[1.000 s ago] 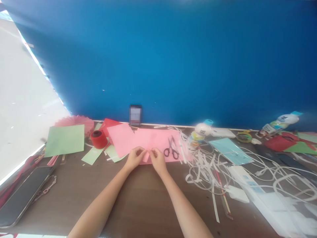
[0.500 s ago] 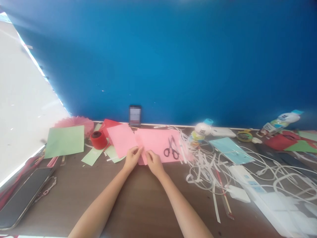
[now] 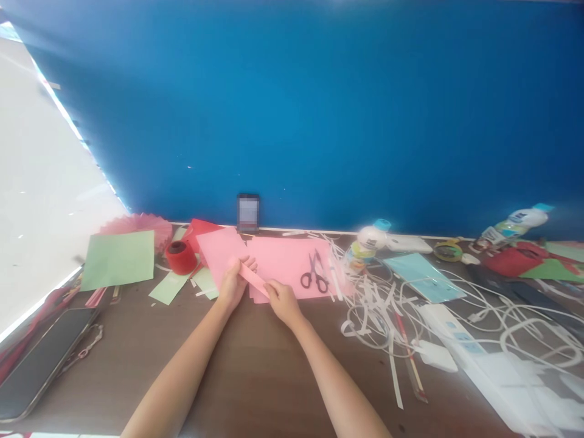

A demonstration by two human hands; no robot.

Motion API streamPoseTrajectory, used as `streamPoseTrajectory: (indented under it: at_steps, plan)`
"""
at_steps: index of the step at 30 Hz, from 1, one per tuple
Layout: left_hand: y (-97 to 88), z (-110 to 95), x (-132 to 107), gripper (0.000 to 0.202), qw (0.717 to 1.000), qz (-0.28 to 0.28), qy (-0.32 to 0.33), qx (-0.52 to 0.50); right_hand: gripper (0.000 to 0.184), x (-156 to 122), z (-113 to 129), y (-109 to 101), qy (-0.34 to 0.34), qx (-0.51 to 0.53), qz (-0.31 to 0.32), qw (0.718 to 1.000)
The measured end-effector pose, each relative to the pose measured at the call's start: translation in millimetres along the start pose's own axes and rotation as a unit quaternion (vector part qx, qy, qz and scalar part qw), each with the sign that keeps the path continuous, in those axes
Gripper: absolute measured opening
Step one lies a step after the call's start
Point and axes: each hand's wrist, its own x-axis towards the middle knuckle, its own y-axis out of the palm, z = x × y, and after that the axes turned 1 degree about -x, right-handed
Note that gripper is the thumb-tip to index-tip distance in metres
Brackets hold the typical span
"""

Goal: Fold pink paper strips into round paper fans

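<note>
My left hand [image 3: 233, 283] and my right hand [image 3: 283, 299] each pinch one end of a narrow folded pink paper strip [image 3: 253, 278], held slanted just above the brown table [image 3: 255, 371]. Under and behind the strip lie pink paper sheets [image 3: 283, 258]. Black-handled scissors [image 3: 314, 272] rest on the pink paper to the right of my right hand. Both hands have their fingers closed on the strip.
A green sheet [image 3: 119, 258], a red tape roll [image 3: 181, 256] and a pink paper fan [image 3: 137, 222] lie left. A dark phone [image 3: 249, 213] leans on the blue wall. White paper strips [image 3: 378, 304], cables, glue bottles [image 3: 369, 243] and a light-blue sheet [image 3: 422, 277] crowd the right. A tablet [image 3: 41, 359] lies front left.
My hands moved slightly left and apart. The small fold they pinched close together now shows as a longer slanted strip, with my left hand higher and my right hand lower.
</note>
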Motion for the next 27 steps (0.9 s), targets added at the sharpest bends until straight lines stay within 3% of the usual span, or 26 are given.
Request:
streamPoseTrajectory:
  at_steps: [2,6,9,12,16,21,27]
  plan:
    - [-1.6,-2.0,0.8,0.035,1.0,-0.012,0.0,-0.024,0.028,0.9,1.6,-1.8,0.006,0.011,-0.013,1.0]
    - [-4.5,-3.2,2.3,0.036,1.0,-0.004,0.004,-0.018,0.029,2.0,1.5,-8.7,0.096,0.108,-0.032,0.989]
    - [-8.3,-5.1,3.0,0.036,0.996,-0.016,0.025,0.08,0.029,4.0,-3.8,-18.4,0.126,0.13,-0.037,0.983]
    - [-11.5,-9.2,2.2,0.031,0.973,-0.021,0.054,0.222,0.026,7.9,-13.4,-30.0,0.133,0.141,-0.067,0.979]
    - [-12.3,-11.9,-0.1,0.032,0.945,0.016,0.06,0.322,0.026,12.6,-27.0,-40.2,0.13,0.171,-0.098,0.972]
    - [-12.2,-9.3,-0.2,0.029,0.954,0.08,0.071,0.28,0.026,13.6,-35.1,-38.7,0.112,0.256,-0.117,0.953]
    - [-11.5,-9.8,-0.5,0.025,0.925,0.11,0.085,0.354,0.019,14.0,-34.0,-37.2,0.053,0.154,-0.127,0.978]
